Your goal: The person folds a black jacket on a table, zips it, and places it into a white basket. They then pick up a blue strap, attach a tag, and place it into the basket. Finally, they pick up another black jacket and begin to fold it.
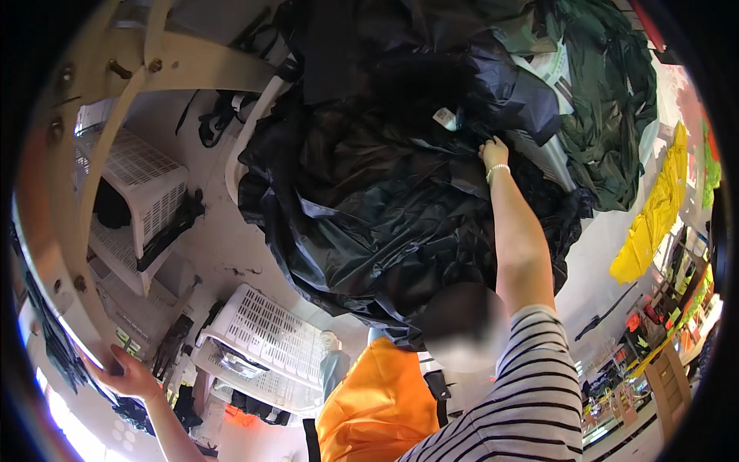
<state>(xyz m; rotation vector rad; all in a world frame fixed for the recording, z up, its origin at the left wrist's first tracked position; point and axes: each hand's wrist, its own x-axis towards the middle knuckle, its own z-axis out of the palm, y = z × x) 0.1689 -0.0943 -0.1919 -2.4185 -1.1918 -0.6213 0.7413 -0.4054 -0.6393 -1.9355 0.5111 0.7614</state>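
1. We have a large heap of glossy black fabric (362, 223) before us, spilling over a white curved rim (234, 163) at its left edge; what carries it underneath is hidden.
2. Our right hand (494, 155) reaches to the heap's far right part, its fingers curled and seemingly pinching a fold, near a small white label (445, 118).
3. Dark green fabric (604, 115) lies along the heap's right edge.
4. Our left hand (132, 377) is spread and empty, beside the pale metal frame (46, 239); we cannot tell whether they touch.
5. We judge the step in hand as picking out or sorting the black fabric; the next move calls for a firm hold and loosened folds.
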